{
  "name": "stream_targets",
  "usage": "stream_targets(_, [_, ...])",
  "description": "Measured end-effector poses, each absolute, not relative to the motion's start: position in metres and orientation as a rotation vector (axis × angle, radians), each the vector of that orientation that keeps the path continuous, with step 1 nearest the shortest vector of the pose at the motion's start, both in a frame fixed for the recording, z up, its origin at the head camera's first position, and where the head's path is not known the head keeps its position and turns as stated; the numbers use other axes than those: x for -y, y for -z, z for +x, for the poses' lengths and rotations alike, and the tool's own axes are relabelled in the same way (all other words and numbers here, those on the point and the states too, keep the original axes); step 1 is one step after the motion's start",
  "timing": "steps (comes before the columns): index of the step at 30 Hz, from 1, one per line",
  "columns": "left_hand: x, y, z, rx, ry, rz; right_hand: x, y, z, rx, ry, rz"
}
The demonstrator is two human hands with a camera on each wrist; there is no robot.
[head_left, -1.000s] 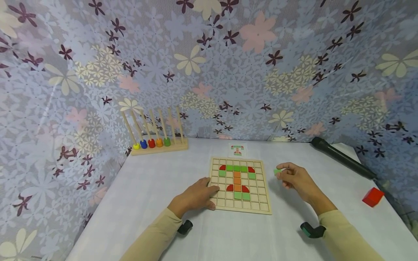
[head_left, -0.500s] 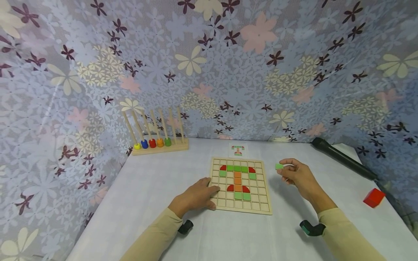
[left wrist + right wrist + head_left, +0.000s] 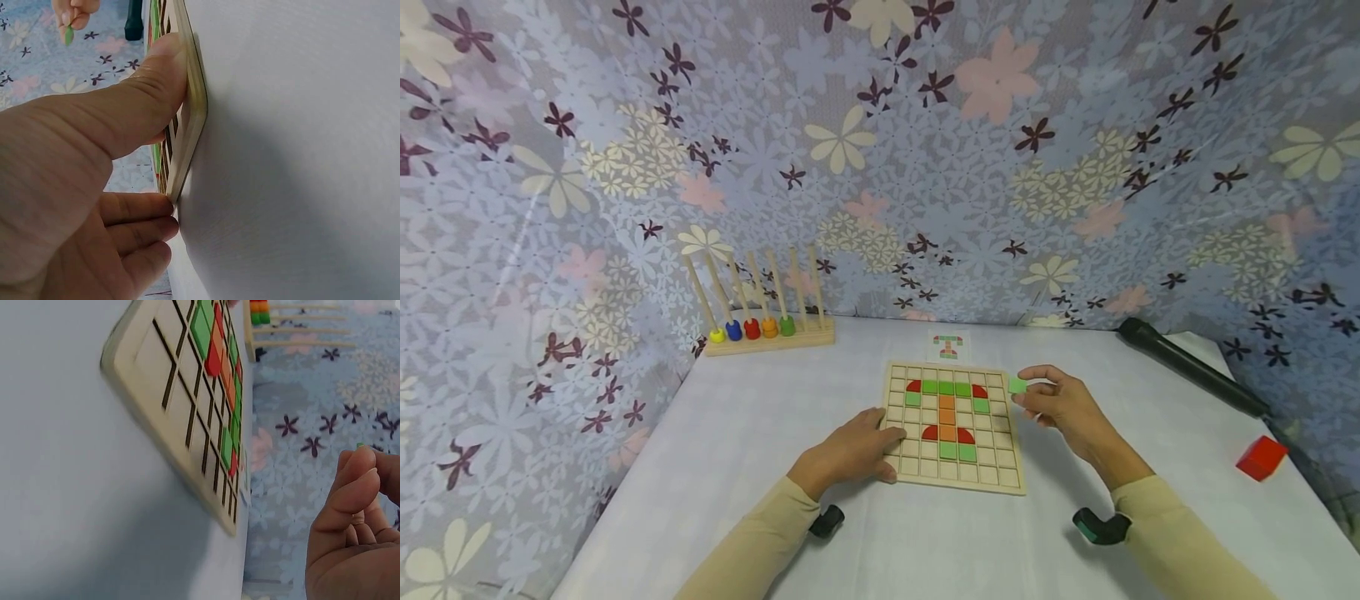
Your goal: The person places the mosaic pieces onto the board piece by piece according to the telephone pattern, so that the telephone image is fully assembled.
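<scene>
A wooden grid board [image 3: 917, 467] lies flat on the table, with green, orange and red tiles in a T-like figure. My left hand [image 3: 850, 450] rests at its left edge. In the left wrist view the thumb [image 3: 159, 75] and fingertips [image 3: 159, 231] touch the board's rim, the fingers fairly straight. Off the board's upper right side, my right hand [image 3: 1063, 408] pinches a green square tile [image 3: 1017, 385] between thumb and forefinger, raised above the table. Only a sliver of that tile shows past the fingertips in the right wrist view.
Behind the board lies a small pattern card [image 3: 948, 345]. A wooden peg rack [image 3: 775, 340] with coloured beads stands at back left. To the right are a long black torch-like object [image 3: 1187, 367] and a red block [image 3: 1262, 457]. A floral cloth [image 3: 880, 208] hangs behind the table.
My right hand has lifted slightly with the green tile, then moved left to the board's right edge. The left hand and the board have stayed in place.
</scene>
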State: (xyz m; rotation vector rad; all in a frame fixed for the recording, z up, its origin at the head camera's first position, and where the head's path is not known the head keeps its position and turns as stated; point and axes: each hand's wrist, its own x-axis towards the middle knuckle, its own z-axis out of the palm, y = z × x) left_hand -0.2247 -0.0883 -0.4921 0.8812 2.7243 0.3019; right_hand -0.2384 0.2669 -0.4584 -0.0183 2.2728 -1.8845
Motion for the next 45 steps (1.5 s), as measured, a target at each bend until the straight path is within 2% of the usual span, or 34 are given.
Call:
stream_targets(24, [0.089,0.492,-0.227,-2.728,-0.289,0.906,-0.169,0.482,-0.238,-2.192,1.680,-0.248])
stream_targets(35, [0.088,0.493,-0.227,-2.725,-0.286,0.892,-0.152,0.499,-0.229,-2.537,1.269,-0.433])
stream_targets(45, [0.088,0.493,-0.227,-2.728,-0.278,0.900,-0.143,0.500,-0.218,-2.646,1.076,-0.448])
